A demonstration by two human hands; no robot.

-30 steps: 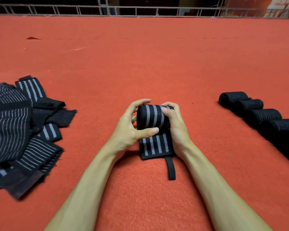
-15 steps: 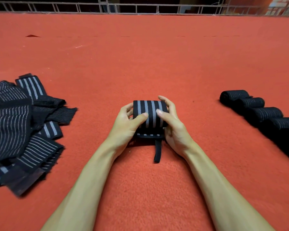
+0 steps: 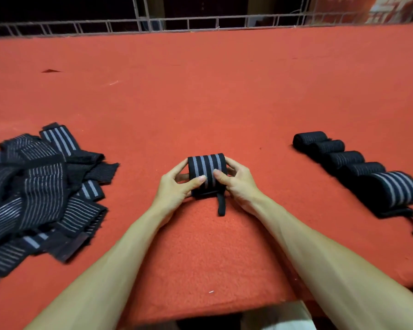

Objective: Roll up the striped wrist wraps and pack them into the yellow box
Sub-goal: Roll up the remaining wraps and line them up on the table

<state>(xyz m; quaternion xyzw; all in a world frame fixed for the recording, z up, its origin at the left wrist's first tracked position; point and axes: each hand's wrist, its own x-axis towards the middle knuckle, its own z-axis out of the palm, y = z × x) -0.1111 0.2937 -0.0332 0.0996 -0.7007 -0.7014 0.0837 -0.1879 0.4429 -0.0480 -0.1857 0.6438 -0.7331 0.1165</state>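
Both grips grasp one wrist wrap (image 3: 206, 173): left hand (image 3: 177, 186) and right hand (image 3: 239, 184) pinch its ends, thumbs across the striped face. The roll is nearly closed, mid-table (image 3: 200, 91), with its loop tail (image 3: 221, 206) trailing toward the person. Best practice, I judge: even thumb pressure, edges flush, last flap seated firmly. Unrolled pile (image 3: 38, 186) left, finished rolls (image 3: 353, 165) right; yellow box not in view.
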